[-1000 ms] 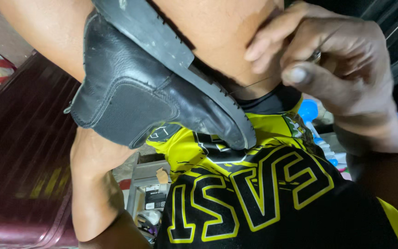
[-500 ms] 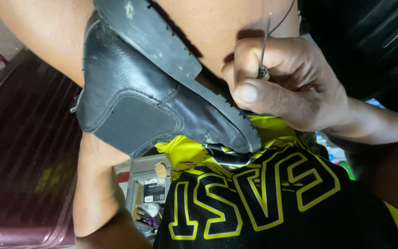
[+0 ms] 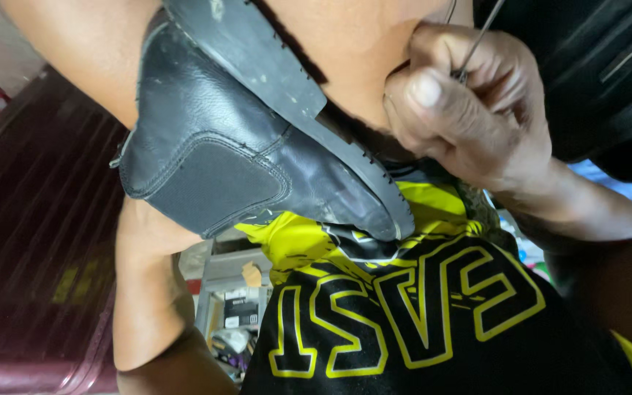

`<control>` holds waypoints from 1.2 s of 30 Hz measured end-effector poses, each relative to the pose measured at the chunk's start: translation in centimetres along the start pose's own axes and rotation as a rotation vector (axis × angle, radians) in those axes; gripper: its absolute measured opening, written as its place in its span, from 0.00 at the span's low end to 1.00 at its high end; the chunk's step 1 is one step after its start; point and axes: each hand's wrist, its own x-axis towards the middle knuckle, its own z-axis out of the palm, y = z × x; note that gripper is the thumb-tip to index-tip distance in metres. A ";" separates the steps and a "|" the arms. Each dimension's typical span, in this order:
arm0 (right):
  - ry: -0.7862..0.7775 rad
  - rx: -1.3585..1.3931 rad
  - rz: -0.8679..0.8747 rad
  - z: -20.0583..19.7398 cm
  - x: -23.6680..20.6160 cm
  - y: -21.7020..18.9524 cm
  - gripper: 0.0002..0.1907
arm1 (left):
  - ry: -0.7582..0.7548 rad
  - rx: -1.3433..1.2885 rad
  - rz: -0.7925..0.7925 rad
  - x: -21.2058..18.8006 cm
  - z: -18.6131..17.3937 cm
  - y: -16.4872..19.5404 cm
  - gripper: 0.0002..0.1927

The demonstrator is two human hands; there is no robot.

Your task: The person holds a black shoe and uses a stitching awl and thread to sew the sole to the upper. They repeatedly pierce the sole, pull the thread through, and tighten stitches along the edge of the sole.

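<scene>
A black leather shoe point(image 3: 221, 161) with an elastic side panel lies tilted, its stitched sole point(image 3: 294, 95) turned upward against a bare leg. My right hand point(image 3: 469, 110) is closed on a thin metal needle point(image 3: 477, 40), right beside the sole's edge near the toe. A fine thread runs up from the fist. My left forearm point(image 3: 148, 292) rises from below and passes behind the shoe; the left hand itself is hidden.
A black garment with yellow lettering point(image 3: 418, 314) covers my lap under the shoe. A maroon ribbed surface point(image 3: 31, 256) fills the left. Small boxes and clutter point(image 3: 232, 322) lie low in the gap. A dark bag point(image 3: 594, 66) sits at the upper right.
My right hand came in from the right, tightened into a fist on the needle at the sole's edge, then lifted slightly. The shoe barely shifted.
</scene>
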 end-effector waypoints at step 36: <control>-0.260 -0.898 -0.199 0.9 -5.4 0.7 0.10 | 0.379 -0.632 0.337 -3.3 8.9 -9.0 0.32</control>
